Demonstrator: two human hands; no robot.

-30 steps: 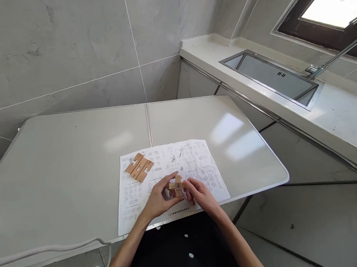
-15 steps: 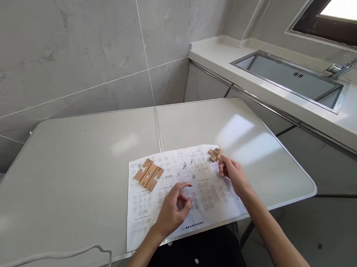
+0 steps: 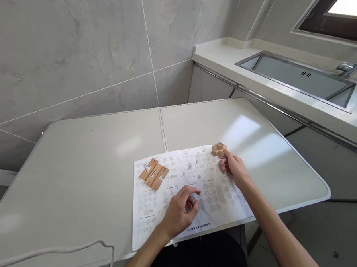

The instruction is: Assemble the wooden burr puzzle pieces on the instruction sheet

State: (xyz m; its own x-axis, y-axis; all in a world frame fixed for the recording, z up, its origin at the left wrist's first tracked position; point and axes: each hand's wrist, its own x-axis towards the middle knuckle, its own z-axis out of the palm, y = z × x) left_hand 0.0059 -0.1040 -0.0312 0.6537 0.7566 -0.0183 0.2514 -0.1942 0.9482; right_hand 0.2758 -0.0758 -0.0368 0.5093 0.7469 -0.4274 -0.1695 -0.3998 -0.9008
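My right hand point(image 3: 234, 167) pinches a small wooden burr puzzle point(image 3: 218, 148), cross-shaped with a dark mark on top, at the far right corner of a printed sheet point(image 3: 174, 213). Thumb and forefinger are on its near right end. My left hand point(image 3: 183, 207) rests over the near middle of the sheet, fingers curved and apart, with nothing between them. Left of it, three flat notched wooden pieces point(image 3: 154, 174) lie side by side on the sheet, marked with dark numbers.
The sheet, covered in small line diagrams, lies on a pale folding table point(image 3: 104, 177) with a centre seam. A white cable point(image 3: 64, 250) runs over the near left corner. At the right stand a counter and a sink point(image 3: 298, 76); a grey tiled wall point(image 3: 90, 45) is behind.
The burr puzzle has turned slightly in my right hand's pinch. The whole view has shifted a little. My left hand keeps nearly the same pose.
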